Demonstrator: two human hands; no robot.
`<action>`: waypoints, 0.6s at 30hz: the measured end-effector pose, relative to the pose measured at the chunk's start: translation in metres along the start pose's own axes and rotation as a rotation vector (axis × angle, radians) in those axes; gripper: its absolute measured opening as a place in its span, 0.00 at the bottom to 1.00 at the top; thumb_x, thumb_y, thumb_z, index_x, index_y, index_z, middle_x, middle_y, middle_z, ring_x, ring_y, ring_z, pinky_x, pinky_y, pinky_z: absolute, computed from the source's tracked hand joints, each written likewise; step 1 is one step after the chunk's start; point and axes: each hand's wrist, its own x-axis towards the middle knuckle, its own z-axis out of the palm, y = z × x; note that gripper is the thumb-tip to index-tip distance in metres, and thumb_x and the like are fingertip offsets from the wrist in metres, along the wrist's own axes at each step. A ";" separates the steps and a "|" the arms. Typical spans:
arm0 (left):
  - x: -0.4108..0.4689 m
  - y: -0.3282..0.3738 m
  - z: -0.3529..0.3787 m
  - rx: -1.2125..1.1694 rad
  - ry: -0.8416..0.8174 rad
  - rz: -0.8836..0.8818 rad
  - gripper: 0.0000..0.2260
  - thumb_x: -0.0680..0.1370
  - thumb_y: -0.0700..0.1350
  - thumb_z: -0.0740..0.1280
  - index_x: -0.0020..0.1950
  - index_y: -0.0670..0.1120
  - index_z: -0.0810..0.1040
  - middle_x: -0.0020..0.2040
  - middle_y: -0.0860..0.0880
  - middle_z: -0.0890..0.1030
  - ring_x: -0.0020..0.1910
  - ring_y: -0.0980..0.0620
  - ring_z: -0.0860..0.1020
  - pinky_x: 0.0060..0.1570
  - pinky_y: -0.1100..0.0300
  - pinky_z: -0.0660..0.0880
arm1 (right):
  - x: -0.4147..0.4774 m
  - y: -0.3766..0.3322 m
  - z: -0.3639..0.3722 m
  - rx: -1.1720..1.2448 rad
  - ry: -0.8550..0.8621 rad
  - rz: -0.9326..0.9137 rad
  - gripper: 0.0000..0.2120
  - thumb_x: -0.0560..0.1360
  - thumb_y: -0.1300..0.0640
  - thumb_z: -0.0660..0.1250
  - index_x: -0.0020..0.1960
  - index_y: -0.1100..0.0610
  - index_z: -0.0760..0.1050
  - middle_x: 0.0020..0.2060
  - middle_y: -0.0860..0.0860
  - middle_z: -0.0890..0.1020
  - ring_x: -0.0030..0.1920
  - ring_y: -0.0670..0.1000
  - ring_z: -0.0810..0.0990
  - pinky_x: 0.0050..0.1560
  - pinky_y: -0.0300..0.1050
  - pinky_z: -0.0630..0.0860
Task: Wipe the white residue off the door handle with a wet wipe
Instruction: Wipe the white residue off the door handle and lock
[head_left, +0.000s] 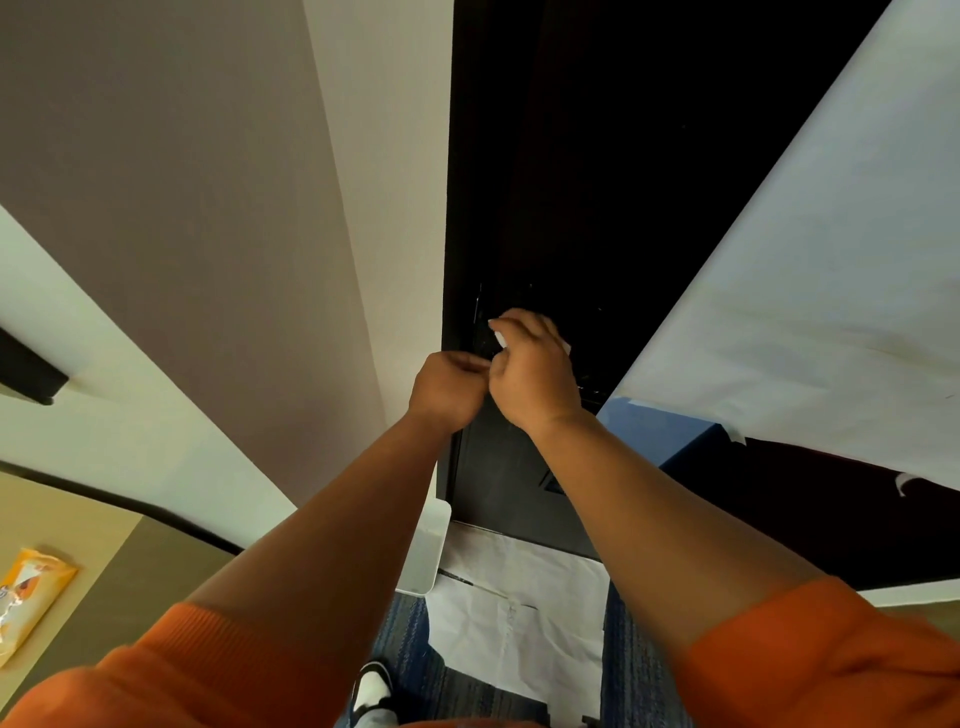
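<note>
I am mid-wipe, as far as I can judge. My right hand is curled around a white wet wipe, which peeks out above the knuckles and at the right side of the hand, and it is pressed up against the dark door at about the height where the door handle should be. The handle itself is hidden behind both hands, so I cannot say how much white residue remains on it. Faint pale scratches or smears show on the door just left of and below the hands (they may be residue, or just glare). My left hand is closed into a loose fist, touching the right one at the door's edge; I cannot tell whether it grips the handle or only steadies it.

As for containers, an orange pack, likely the wipes pack, lies on the tan counter at far left, well apart from the door; whether it is open I cannot tell. A white bin stands on the floor by the door frame, its contents not visible.
</note>
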 end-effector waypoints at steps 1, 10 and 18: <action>0.000 0.000 -0.001 0.016 -0.001 0.001 0.08 0.75 0.40 0.70 0.50 0.50 0.87 0.43 0.51 0.86 0.45 0.52 0.84 0.50 0.53 0.83 | 0.002 -0.002 0.000 -0.043 -0.041 -0.039 0.20 0.75 0.64 0.62 0.66 0.59 0.76 0.65 0.55 0.77 0.69 0.56 0.71 0.65 0.53 0.74; -0.004 -0.004 0.002 -0.017 0.000 -0.012 0.05 0.77 0.41 0.71 0.48 0.49 0.86 0.41 0.52 0.84 0.43 0.52 0.81 0.48 0.56 0.79 | 0.006 0.006 -0.005 0.004 -0.149 -0.080 0.19 0.76 0.64 0.62 0.66 0.56 0.74 0.65 0.54 0.75 0.67 0.53 0.72 0.65 0.49 0.74; -0.004 -0.002 0.004 -0.056 0.001 0.002 0.06 0.76 0.52 0.75 0.47 0.50 0.85 0.46 0.51 0.85 0.49 0.50 0.82 0.55 0.54 0.80 | -0.010 0.014 -0.006 0.213 0.075 0.186 0.17 0.78 0.63 0.68 0.65 0.56 0.76 0.65 0.56 0.76 0.64 0.58 0.77 0.58 0.43 0.78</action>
